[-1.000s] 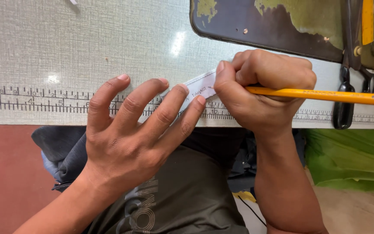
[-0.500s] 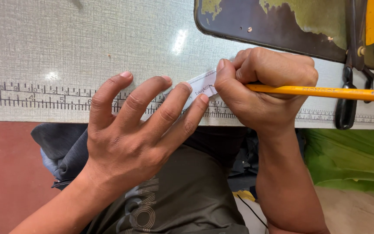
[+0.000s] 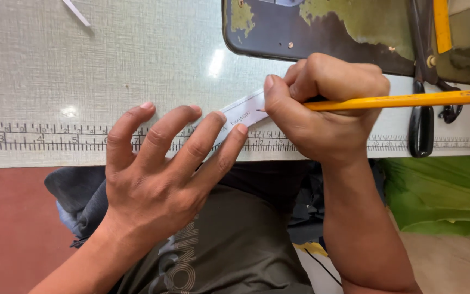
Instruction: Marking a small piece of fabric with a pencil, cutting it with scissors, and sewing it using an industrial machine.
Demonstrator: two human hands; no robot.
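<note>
Little has shifted: my left hand [image 3: 161, 179] still spreads wide, fingertips pinning the white paper strip [image 3: 244, 112] on the table [image 3: 82, 71]; my right hand [image 3: 327, 106] grips the yellow pencil [image 3: 409, 99], tip on the strip.

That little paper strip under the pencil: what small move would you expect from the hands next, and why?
Probably a short pencil stroke further along the strip. The right hand grips the yellow pencil with its tip resting on the white paper strip, beside marks already written there. The left hand presses spread fingertips on the strip's near end, pinning it flat on the table.
</note>
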